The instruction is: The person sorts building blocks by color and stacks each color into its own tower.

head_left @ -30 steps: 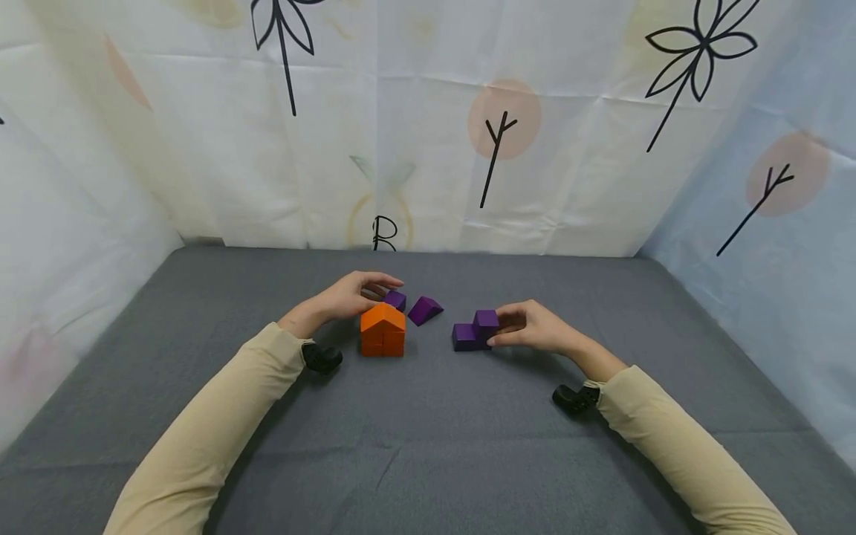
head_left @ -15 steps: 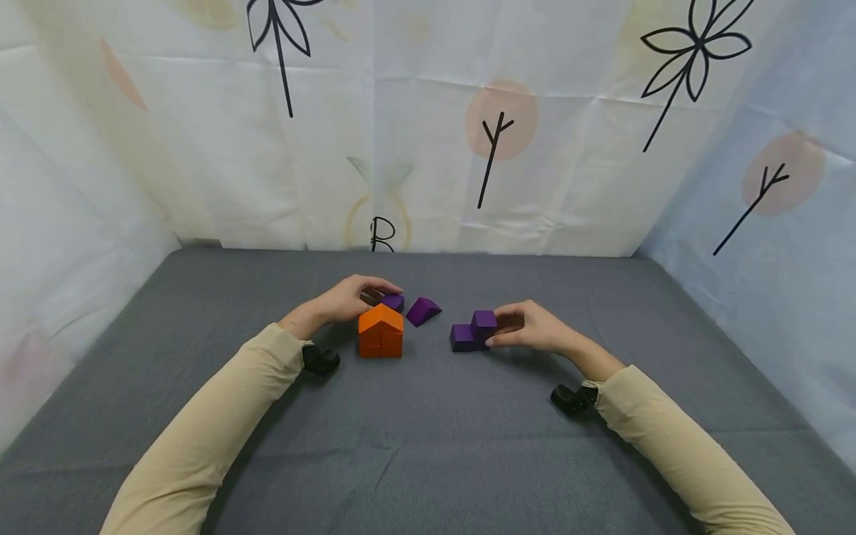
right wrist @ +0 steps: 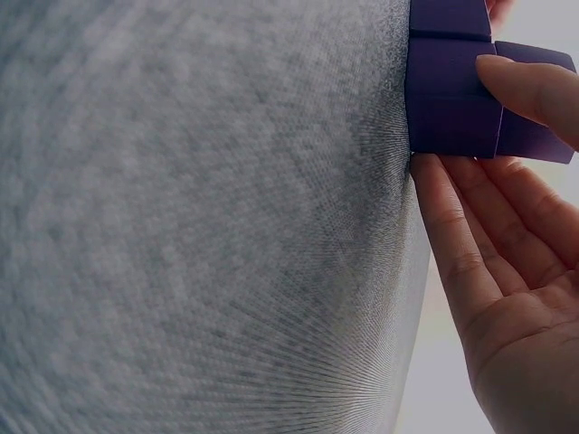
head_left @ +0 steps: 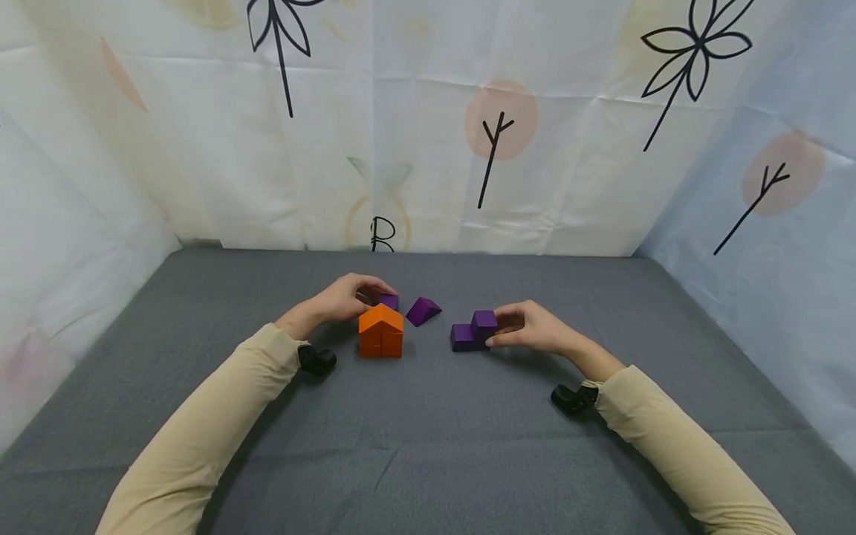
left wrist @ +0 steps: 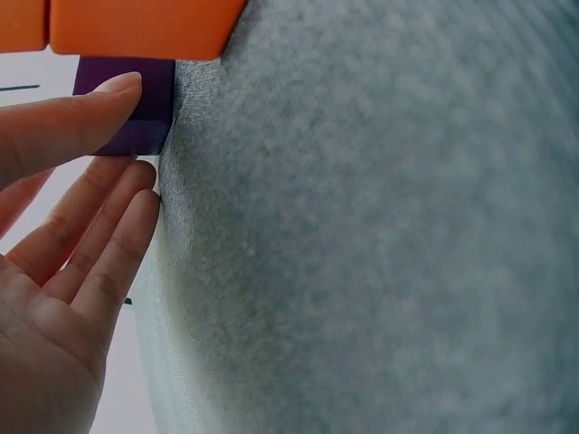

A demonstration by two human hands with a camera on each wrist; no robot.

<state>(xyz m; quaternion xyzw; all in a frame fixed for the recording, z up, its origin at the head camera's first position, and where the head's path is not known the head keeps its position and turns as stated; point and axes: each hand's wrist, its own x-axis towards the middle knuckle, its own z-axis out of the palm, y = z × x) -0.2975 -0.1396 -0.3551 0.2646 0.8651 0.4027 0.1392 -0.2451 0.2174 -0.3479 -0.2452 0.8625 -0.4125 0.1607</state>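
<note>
In the head view, my left hand (head_left: 344,299) reaches behind a small house of orange blocks (head_left: 381,334) and pinches a purple block (head_left: 390,302). Its thumb lies across that purple block (left wrist: 149,108) in the left wrist view, fingers at the far side. The orange house hides part of the block. My right hand (head_left: 535,325) holds the right side of a purple block stack, thumb on a lower block (right wrist: 452,117), fingers along its side. An upper purple cube (head_left: 484,324) sits at the stack's right end, above the lower left block (head_left: 462,338).
A purple triangular block (head_left: 423,311) lies between the orange house and the purple stack, slightly farther back. Grey cloth (head_left: 401,446) covers the table. A patterned white curtain (head_left: 428,148) stands along the back, with more cloth at both sides.
My left hand has shifted the purple block slightly left and down, farther behind the orange house, away from the triangular block. My right hand and the purple stack have stayed in place.
</note>
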